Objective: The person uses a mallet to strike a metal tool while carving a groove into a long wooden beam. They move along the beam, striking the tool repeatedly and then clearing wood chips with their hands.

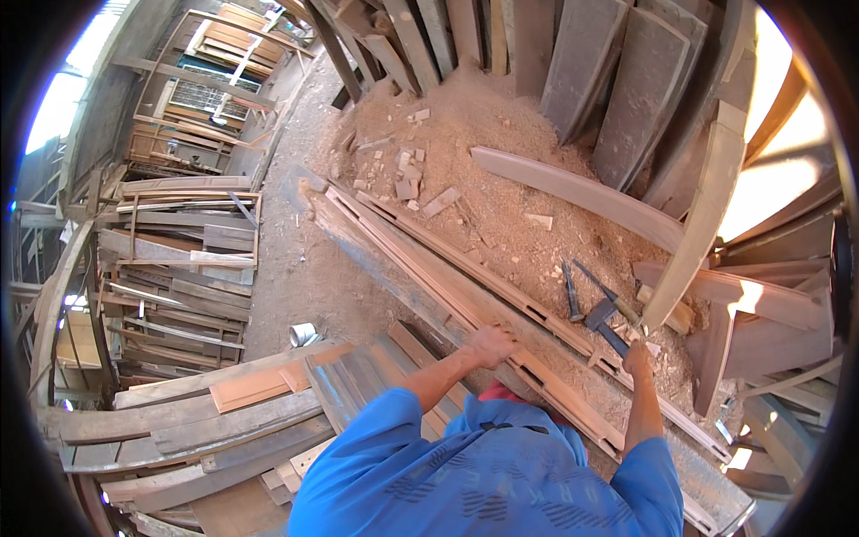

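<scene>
My left hand point(492, 347) lies on a long, grooved wooden rail point(446, 302), its fingers curled over the rail's edge. The rail has slots cut in it and runs diagonally across a plank bench point(380, 255). My right hand point(640, 358) is closed at the bench's far side. What it holds, if anything, is too small to make out. Just beyond it lie a hammer point(601, 313) with a dark head and a dark metal tool point(571, 291) like a chisel. Beside the first rail rests a second slotted rail point(510, 283).
Sawdust and wood offcuts point(408, 179) cover the ground ahead. A long board point(707, 210) slants down close to my right hand, and another board point(573, 192) lies across the sawdust. Tall planks point(644, 98) lean at the back. Stacked timber point(259, 430) and a white can point(302, 335) are at left.
</scene>
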Demonstrator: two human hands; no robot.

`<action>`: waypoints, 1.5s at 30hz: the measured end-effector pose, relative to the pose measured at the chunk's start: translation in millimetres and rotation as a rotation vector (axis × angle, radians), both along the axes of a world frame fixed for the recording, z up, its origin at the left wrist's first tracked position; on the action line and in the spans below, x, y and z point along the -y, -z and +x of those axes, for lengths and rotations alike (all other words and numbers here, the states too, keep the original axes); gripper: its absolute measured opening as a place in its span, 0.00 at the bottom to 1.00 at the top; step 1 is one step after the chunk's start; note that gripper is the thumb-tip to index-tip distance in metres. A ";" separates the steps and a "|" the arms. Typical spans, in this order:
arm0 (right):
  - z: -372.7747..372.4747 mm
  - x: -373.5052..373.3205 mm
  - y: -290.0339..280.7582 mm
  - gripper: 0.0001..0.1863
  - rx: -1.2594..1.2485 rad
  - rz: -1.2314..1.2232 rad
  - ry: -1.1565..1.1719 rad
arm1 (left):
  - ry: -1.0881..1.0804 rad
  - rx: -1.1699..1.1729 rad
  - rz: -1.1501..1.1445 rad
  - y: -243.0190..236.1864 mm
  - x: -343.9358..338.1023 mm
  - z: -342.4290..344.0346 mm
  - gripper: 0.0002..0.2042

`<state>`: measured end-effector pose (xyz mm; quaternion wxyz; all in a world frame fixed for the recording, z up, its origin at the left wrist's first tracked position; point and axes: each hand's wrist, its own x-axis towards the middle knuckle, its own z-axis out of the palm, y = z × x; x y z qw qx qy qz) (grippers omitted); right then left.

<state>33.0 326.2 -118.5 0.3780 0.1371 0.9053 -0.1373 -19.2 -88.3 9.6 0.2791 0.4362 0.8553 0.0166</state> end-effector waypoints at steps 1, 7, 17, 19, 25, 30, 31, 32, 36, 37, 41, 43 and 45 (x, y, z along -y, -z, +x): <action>4.0 -3.8 -4.9 0.16 0.000 0.034 0.012 | -0.009 0.003 -0.014 -2.1 0.2 0.7 0.19; 30.2 -29.8 52.6 0.15 -0.133 -0.098 0.109 | -0.004 0.078 -0.073 -9.1 -4.1 -3.4 0.25; 47.1 -3.2 33.5 0.16 -0.196 -0.347 0.433 | -0.003 0.057 -0.100 -6.4 -4.6 -5.2 0.25; 47.2 -2.3 36.0 0.17 -0.125 -0.366 0.434 | -0.009 0.064 -0.099 -8.6 -5.1 -4.1 0.26; 60.3 -9.4 79.4 0.13 -0.254 -0.382 0.555 | -0.008 0.023 -0.045 -1.4 1.7 -0.1 0.26; 46.8 -20.0 38.3 0.12 -0.285 -0.436 0.492 | 0.036 0.007 -0.021 10.4 5.0 -4.1 0.24; 46.4 -22.7 27.9 0.12 -0.267 -0.400 0.516 | 0.020 0.046 -0.093 3.8 0.4 -5.4 0.24; 49.8 -25.3 31.4 0.13 -0.316 -0.393 0.501 | 0.015 0.082 -0.158 -3.2 -6.4 -7.3 0.23; 41.0 -8.6 -14.2 0.15 -0.404 -0.416 0.339 | 0.007 0.107 -0.183 -8.2 -3.5 -4.4 0.20; 35.9 13.0 -47.8 0.16 -0.396 -0.433 0.273 | -0.005 0.112 -0.193 -5.4 -1.4 -4.0 0.18; 52.4 103.0 -122.7 0.37 -0.263 -0.600 -0.051 | -0.022 0.120 -0.184 -10.1 -4.8 -8.6 0.15; 80.1 145.6 -89.9 0.32 -0.437 -0.483 -0.305 | -0.009 0.110 -0.132 -11.4 -8.9 -10.5 0.16; 75.9 184.4 -121.0 0.24 -0.189 -0.243 -0.133 | -0.018 0.101 -0.132 -11.2 -12.0 -9.3 0.16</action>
